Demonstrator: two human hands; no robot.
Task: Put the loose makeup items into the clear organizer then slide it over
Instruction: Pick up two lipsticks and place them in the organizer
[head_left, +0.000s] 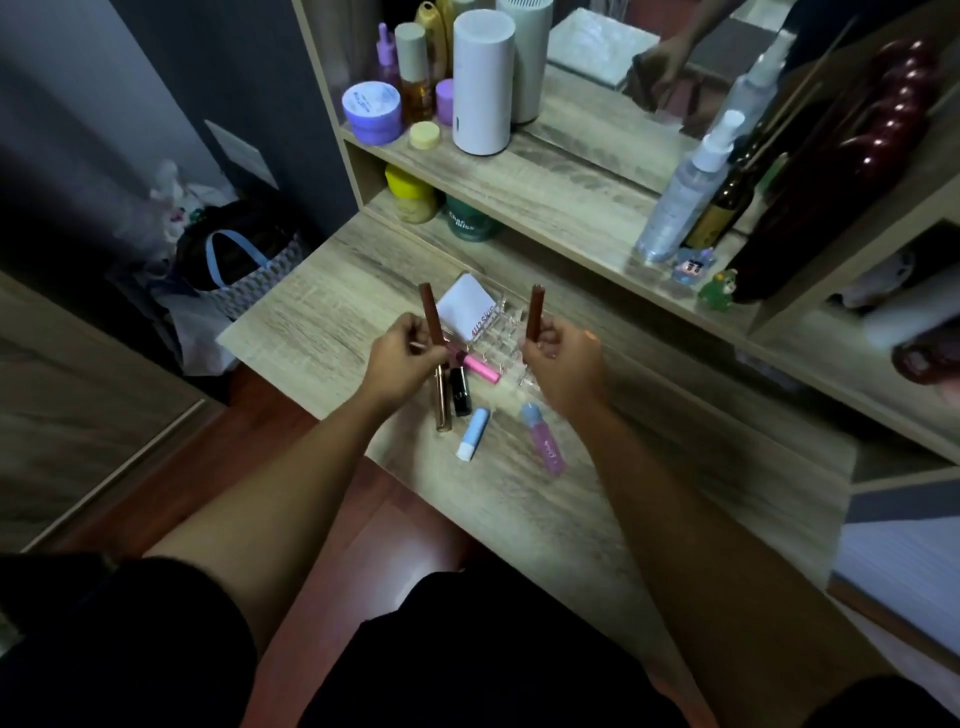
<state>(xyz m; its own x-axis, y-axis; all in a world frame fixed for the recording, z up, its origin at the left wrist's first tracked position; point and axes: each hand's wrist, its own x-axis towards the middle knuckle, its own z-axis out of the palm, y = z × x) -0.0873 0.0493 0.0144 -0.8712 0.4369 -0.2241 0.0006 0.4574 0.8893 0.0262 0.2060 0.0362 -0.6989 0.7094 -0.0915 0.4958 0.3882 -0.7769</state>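
organizer (496, 332) mid-table (649, 499), loose tubes (470, 434) just before it, shelf (545, 192) of bottles behind

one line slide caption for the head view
Left hand and right hand each hold a brown tube upright above the clear organizer.

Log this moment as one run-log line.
left hand: holds brown tube | right hand: holds second brown tube | clear organizer: between hands | loose items: on desk

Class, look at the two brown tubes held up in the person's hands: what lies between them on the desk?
In the head view, the white box and clear organizer lie between the left brown tube and right brown tube.
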